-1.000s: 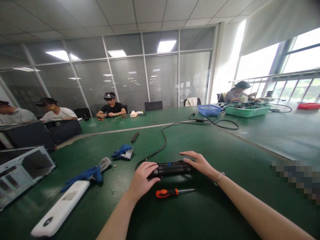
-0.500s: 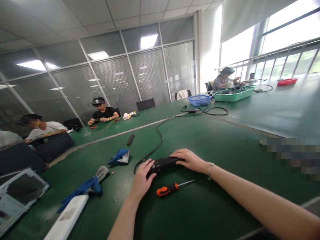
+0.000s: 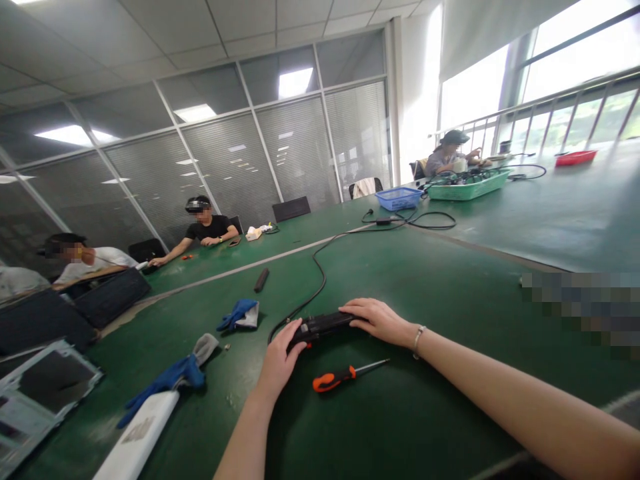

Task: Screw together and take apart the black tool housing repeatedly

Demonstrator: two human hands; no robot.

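A long black corded device lies on the green table before me, a small red part showing at its near side. My left hand is wrapped over its left end, where the cord comes out. At the other end my right hand grips it, fingers over the top and thumb on the near side. Just nearer to me, a screwdriver with an orange and black handle points to the right. My palms hide both ends of the device.
Blue gloves, a white box-like piece and a metal casing lie left. A dark bar sits beyond. Blue and green baskets stand at the back right. Several people sit around the table.
My left hand has shifted slightly left along the device, and a red part now shows beside it. My right hand stays put. A person across the table has stretched an arm out sideways.
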